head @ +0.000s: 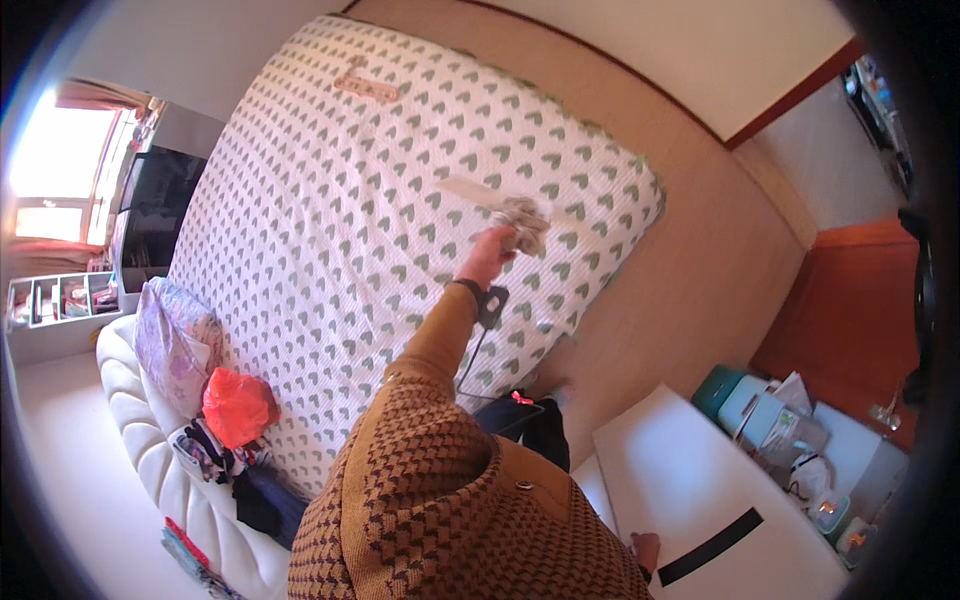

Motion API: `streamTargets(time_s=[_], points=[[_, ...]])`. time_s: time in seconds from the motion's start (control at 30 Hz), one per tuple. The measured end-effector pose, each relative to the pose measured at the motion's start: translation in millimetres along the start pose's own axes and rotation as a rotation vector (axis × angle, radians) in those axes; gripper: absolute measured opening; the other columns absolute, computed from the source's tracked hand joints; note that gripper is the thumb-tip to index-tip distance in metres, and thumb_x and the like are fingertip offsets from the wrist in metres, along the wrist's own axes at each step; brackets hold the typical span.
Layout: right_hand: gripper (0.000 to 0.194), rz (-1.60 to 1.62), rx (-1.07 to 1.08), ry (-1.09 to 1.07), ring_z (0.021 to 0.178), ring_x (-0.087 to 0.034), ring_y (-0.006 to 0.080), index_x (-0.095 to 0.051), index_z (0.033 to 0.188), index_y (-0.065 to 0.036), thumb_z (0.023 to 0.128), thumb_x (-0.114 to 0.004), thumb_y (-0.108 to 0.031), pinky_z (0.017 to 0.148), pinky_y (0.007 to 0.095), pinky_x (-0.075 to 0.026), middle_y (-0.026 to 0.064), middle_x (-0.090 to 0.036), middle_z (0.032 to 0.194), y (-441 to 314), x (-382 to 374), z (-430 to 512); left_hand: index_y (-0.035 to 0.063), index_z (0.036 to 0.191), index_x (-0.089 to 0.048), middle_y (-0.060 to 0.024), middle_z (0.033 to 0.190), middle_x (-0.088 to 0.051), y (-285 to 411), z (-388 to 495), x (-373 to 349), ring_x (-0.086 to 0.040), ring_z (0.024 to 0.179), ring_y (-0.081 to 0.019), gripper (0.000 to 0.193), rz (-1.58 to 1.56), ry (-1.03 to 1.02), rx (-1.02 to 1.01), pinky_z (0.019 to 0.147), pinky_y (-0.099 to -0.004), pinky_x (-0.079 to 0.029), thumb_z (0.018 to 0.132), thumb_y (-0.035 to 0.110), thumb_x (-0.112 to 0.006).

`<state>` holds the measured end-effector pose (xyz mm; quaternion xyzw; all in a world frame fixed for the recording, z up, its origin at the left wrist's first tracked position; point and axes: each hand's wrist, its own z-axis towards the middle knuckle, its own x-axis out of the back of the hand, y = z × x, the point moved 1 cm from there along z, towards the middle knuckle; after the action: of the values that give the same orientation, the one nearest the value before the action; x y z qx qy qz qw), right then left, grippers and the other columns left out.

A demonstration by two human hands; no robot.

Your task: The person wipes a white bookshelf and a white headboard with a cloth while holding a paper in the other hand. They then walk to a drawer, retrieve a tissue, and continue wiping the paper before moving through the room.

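In the head view, my left hand (487, 251) reaches out over a bed and grips a crumpled beige cloth-like thing (528, 225), blurred. A pale flat strip (472, 193) shows beside it; whether they are joined cannot be told. Below lies a white bed cover (360, 247) with green hearts. A black device (493, 304) with a cable is at my left wrist. My right hand (645, 551) is low at the right, at the edge of a white panel (667, 480) with a black strip; its fingers are partly hidden. A pinkish long item (367, 88) lies on the far part of the cover.
A padded white headboard (142, 427) runs along the left, with a purple patterned pillow (169, 337), a red plastic bag (236, 407) and dark clothes (262, 495) near it. Boxes and containers (772, 427) stand at the right, near a reddish-brown door (840, 300). Tan floor borders the bed.
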<state>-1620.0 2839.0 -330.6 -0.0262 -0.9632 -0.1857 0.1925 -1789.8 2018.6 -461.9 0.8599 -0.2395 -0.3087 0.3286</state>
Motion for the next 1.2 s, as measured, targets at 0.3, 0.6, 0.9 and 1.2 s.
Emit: streamTargets(time_s=[0.3, 0.6, 0.9, 1.2], points=[[0.030, 0.336, 0.319, 0.176, 0.087, -0.064, 0.0249, -0.067, 0.101, -0.004, 0.098, -0.065, -0.034, 0.076, 0.0395, -0.051, 0.0109, -0.068, 0.099, -44, 129, 47, 0.0005, 0.118, -0.065, -0.0075, 0.109, -0.068, 121, -85, -206, -0.065, 0.097, -0.0196, 0.032, 0.023, -0.556, -0.068, 0.084, -0.0338, -0.053, 0.087, 0.009, -0.064], [0.087, 1.224, 1.078, -0.201, 0.144, -0.042, 0.0343, -0.034, 0.154, 0.002, 0.101, -0.045, -0.066, 0.120, 0.0503, -0.030, 0.0219, -0.044, 0.154, -243, 498, 13, -0.0121, 0.127, -0.055, -0.0250, 0.127, -0.060, 214, -121, -390, -0.063, 0.114, -0.0359, 0.077, -0.093, -0.833, 0.043, 0.101, -0.0433, -0.053, 0.061, 0.027, -0.065], [0.132, 1.235, 1.734, -1.241, 0.144, -0.038, 0.0358, -0.032, 0.154, 0.006, 0.072, -0.040, -0.099, 0.119, 0.0531, -0.029, 0.0206, -0.038, 0.158, -386, 769, -46, -0.0105, 0.126, -0.062, -0.0175, 0.124, -0.065, 286, -70, -423, -0.062, 0.114, -0.0271, 0.072, 0.391, -0.734, -0.245, 0.105, -0.0357, -0.046, 0.063, 0.025, -0.064], [0.052, 1.051, 1.355, -0.404, 0.130, -0.053, 0.0249, -0.044, 0.147, 0.002, 0.103, -0.060, -0.019, 0.114, 0.0402, -0.039, 0.0107, -0.054, 0.144, -543, 869, -60, 0.0020, 0.129, -0.063, -0.0119, 0.128, -0.061, 280, 55, -483, -0.061, 0.115, -0.0262, 0.054, 0.720, -0.491, -0.529, 0.102, -0.0372, -0.048, 0.076, 0.015, -0.067]])
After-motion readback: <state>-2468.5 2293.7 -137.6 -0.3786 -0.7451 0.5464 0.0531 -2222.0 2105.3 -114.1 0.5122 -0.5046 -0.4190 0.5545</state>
